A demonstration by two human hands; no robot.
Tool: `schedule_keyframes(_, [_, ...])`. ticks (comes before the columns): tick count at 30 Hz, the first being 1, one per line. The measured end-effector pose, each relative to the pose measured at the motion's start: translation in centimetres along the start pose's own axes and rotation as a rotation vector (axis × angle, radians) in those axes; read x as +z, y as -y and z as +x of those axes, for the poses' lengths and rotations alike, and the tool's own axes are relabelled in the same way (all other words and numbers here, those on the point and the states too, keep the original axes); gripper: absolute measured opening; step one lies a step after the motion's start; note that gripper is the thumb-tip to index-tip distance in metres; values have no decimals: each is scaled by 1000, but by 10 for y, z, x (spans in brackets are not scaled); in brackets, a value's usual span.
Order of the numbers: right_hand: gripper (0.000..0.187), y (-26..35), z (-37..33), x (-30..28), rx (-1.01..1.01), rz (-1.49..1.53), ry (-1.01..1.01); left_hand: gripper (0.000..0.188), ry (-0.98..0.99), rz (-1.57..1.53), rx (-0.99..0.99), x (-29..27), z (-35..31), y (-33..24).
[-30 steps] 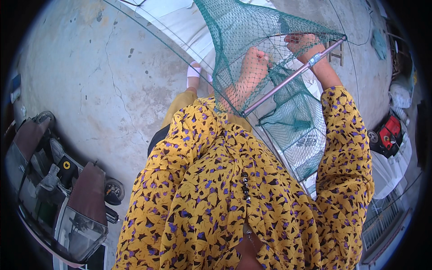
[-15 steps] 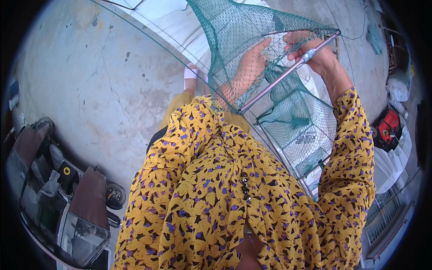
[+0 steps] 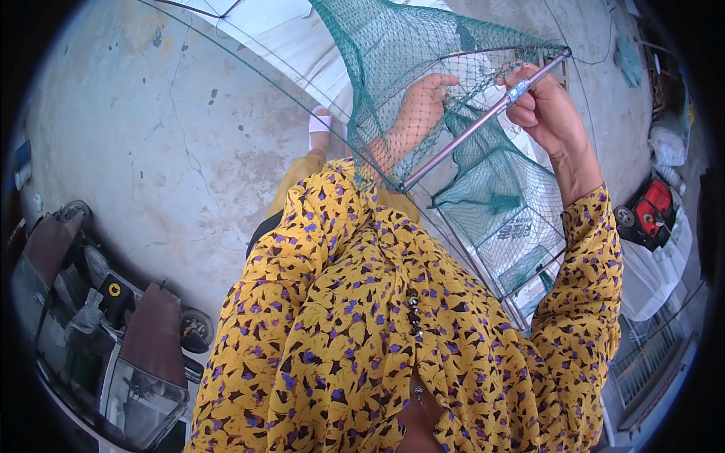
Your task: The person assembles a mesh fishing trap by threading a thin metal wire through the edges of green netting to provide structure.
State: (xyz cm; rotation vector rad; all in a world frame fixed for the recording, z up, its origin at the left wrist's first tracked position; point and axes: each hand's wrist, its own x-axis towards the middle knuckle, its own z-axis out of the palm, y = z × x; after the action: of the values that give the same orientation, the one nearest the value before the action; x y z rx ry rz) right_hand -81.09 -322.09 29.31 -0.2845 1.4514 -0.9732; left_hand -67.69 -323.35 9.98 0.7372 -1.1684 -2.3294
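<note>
A green mesh folding net trap [image 3: 411, 38] hangs in front of me, held out by a thin metal rod [image 3: 468, 143] with a bluish-silver sleeve. Behind its mesh, on the left of the rod, is my left hand [image 3: 424, 97]. Its fingers are partly curled and point right; strands cover them, and what they pinch is not clear. My right hand [image 3: 545, 106] is beside the rod's upper end, fingers closed in a pinch at the netting's edge. Whatever sits between those fingertips is too small to make out. Lower folds of the net [image 3: 498, 200] drop below the rod.
White sheeting [image 3: 279, 41] lies on the concrete floor [image 3: 136, 143] ahead. A vehicle with brown seats [image 3: 147, 340] stands at lower left. At right are a red-and-black wheeled machine [image 3: 649, 215], plastic-wrapped items [image 3: 668, 143] and a metal grille [image 3: 646, 370]. Cords [image 3: 242, 87] stretch from the net at upper left.
My right hand has turned, moved slightly down and right, and curled its fingers into a pinch. The left hand's fingers have drawn in a little. The rod stays put.
</note>
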Motion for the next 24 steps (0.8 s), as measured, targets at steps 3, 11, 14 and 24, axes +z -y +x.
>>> schedule_keyframes(3, [17, 5, -7, -6, -17, -21, 58, 24, -30, 151, -19, 6, -3, -12])
schedule_keyframes(11, [14, 7, -18, -11, -26, 25, 212, 27, -39, 295, 37, 2, 2, -6])
schedule_keyframes(14, [13, 7, -18, -12, -32, 35, 180, 28, -30, 190, 3, 2, 2, -3])
schedule_keyframes(24, [18, -12, -28, -31, -172, -612, -412, 36, -232, -90, -156, 7, -8, -7])
